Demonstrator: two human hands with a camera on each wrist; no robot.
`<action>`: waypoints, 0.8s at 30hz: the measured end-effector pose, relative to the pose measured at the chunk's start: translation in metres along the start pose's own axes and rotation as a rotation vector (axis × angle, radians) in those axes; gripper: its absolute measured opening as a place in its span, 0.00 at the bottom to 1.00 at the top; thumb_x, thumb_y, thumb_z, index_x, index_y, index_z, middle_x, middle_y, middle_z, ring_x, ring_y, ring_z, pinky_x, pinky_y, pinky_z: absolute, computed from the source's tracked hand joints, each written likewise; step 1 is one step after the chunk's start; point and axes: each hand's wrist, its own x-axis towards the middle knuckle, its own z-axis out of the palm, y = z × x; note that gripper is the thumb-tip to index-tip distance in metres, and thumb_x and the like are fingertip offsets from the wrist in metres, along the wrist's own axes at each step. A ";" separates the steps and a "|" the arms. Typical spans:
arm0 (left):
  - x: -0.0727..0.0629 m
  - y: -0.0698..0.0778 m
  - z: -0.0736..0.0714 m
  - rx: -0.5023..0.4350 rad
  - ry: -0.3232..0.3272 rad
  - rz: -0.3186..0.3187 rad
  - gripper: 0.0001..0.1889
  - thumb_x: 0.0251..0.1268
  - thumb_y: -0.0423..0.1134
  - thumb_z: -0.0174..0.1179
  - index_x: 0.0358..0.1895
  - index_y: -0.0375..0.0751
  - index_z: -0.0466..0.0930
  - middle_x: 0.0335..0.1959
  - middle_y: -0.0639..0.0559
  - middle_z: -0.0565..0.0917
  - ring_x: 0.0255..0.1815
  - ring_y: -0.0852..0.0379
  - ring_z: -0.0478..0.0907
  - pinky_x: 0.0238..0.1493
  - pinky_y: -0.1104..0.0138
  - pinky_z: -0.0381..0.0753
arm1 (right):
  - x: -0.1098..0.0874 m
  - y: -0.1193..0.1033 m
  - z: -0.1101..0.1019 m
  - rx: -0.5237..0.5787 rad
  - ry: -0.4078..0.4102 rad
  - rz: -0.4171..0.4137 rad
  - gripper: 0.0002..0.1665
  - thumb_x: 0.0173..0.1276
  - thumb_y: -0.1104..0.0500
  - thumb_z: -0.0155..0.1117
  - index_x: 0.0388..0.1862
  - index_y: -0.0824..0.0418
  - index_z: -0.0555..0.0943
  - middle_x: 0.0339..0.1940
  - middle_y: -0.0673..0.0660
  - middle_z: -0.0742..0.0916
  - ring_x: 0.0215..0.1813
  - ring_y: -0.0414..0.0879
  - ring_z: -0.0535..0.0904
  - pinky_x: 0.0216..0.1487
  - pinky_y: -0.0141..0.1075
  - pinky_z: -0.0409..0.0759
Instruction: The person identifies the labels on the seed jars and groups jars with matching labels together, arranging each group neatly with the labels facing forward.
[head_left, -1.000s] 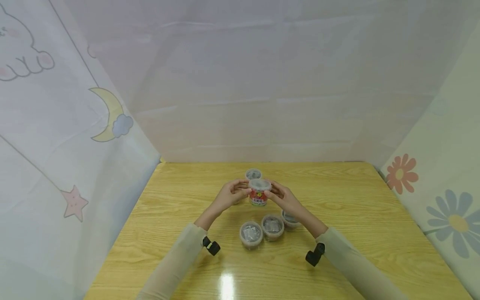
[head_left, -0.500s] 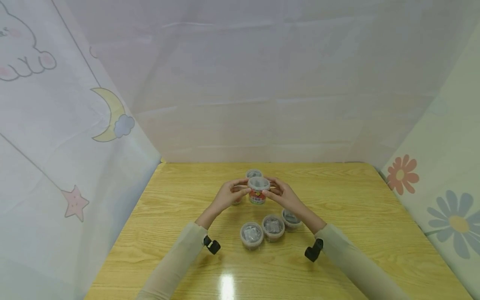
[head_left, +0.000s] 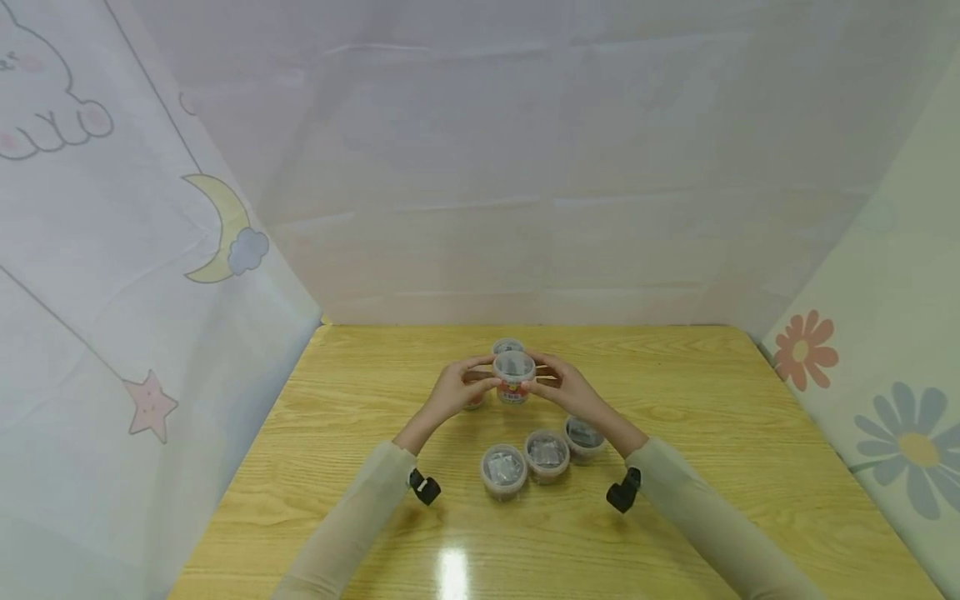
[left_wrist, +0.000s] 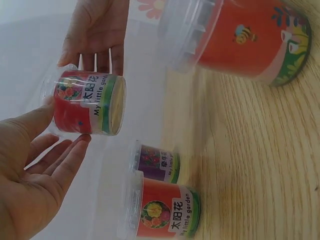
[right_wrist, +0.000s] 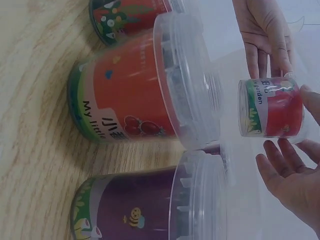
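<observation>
Six cups are counted in the head view. One, the held cup, is supported above the table by two hands: its left side is gripped between the thumb and fingers of the left hand, its right side likewise by the right hand. It is red-labelled and kept roughly upright. Five cups are set on the table. Three are arranged in a slanting row on the near side: a left cup, a middle cup and a right cup. Two are located beyond: a far cup, and a side cup partly covered by the left hand. Two flowers, one red and one blue, one moon and one star are printed on the walls.
</observation>
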 end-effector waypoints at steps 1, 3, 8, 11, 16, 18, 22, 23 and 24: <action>-0.001 0.002 0.000 0.015 -0.001 0.008 0.25 0.62 0.37 0.59 0.63 0.38 0.70 0.57 0.39 0.76 0.53 0.44 0.78 0.50 0.54 0.79 | 0.000 -0.003 0.000 -0.016 -0.001 -0.004 0.36 0.67 0.62 0.59 0.70 0.66 0.58 0.65 0.66 0.69 0.61 0.63 0.69 0.55 0.49 0.76; -0.001 0.003 0.000 0.033 0.000 0.016 0.25 0.62 0.36 0.60 0.63 0.37 0.69 0.57 0.37 0.76 0.53 0.42 0.77 0.51 0.53 0.78 | 0.001 -0.005 0.001 -0.036 0.001 0.003 0.36 0.66 0.62 0.60 0.70 0.65 0.59 0.66 0.66 0.69 0.62 0.63 0.69 0.56 0.49 0.76; 0.007 -0.018 0.002 0.075 0.021 0.026 0.27 0.60 0.40 0.61 0.64 0.41 0.70 0.59 0.42 0.75 0.52 0.48 0.78 0.51 0.59 0.79 | 0.002 -0.007 0.002 -0.074 0.007 0.025 0.37 0.66 0.61 0.61 0.70 0.65 0.59 0.66 0.67 0.70 0.61 0.64 0.70 0.58 0.53 0.73; 0.011 -0.030 0.003 0.089 0.034 0.039 0.28 0.58 0.43 0.62 0.63 0.43 0.70 0.58 0.45 0.76 0.51 0.51 0.79 0.49 0.64 0.80 | 0.003 -0.007 0.002 -0.097 0.009 0.032 0.37 0.65 0.61 0.61 0.70 0.66 0.59 0.66 0.67 0.69 0.61 0.64 0.70 0.59 0.55 0.71; 0.014 -0.036 0.004 0.117 0.034 0.058 0.30 0.58 0.44 0.63 0.64 0.42 0.69 0.59 0.45 0.75 0.51 0.51 0.80 0.48 0.67 0.80 | 0.006 -0.002 0.005 -0.155 0.019 0.017 0.38 0.63 0.63 0.63 0.70 0.67 0.59 0.66 0.69 0.69 0.60 0.64 0.72 0.58 0.56 0.71; 0.015 -0.037 0.005 0.156 0.030 0.066 0.30 0.58 0.45 0.63 0.64 0.42 0.69 0.59 0.46 0.75 0.51 0.51 0.79 0.49 0.67 0.80 | 0.008 0.007 0.006 -0.174 0.031 0.005 0.39 0.63 0.63 0.64 0.70 0.67 0.59 0.66 0.70 0.69 0.59 0.65 0.72 0.57 0.58 0.71; 0.016 -0.037 0.005 0.263 0.028 0.106 0.28 0.59 0.44 0.62 0.64 0.42 0.70 0.59 0.46 0.75 0.53 0.51 0.78 0.52 0.65 0.78 | 0.011 0.027 0.007 -0.203 0.049 -0.007 0.40 0.61 0.61 0.65 0.70 0.66 0.60 0.67 0.69 0.68 0.59 0.65 0.72 0.56 0.58 0.71; 0.016 -0.037 0.005 0.287 0.029 0.111 0.28 0.59 0.44 0.62 0.63 0.42 0.70 0.59 0.46 0.75 0.53 0.52 0.78 0.53 0.65 0.78 | 0.012 0.029 0.007 -0.215 0.051 -0.010 0.41 0.61 0.60 0.66 0.70 0.66 0.60 0.67 0.68 0.68 0.59 0.64 0.73 0.56 0.58 0.72; 0.016 -0.037 0.005 0.311 0.029 0.119 0.28 0.59 0.44 0.62 0.63 0.42 0.70 0.59 0.46 0.75 0.53 0.51 0.78 0.53 0.64 0.78 | 0.012 0.032 0.007 -0.229 0.053 -0.010 0.41 0.61 0.58 0.66 0.70 0.66 0.60 0.67 0.67 0.68 0.59 0.63 0.73 0.56 0.57 0.72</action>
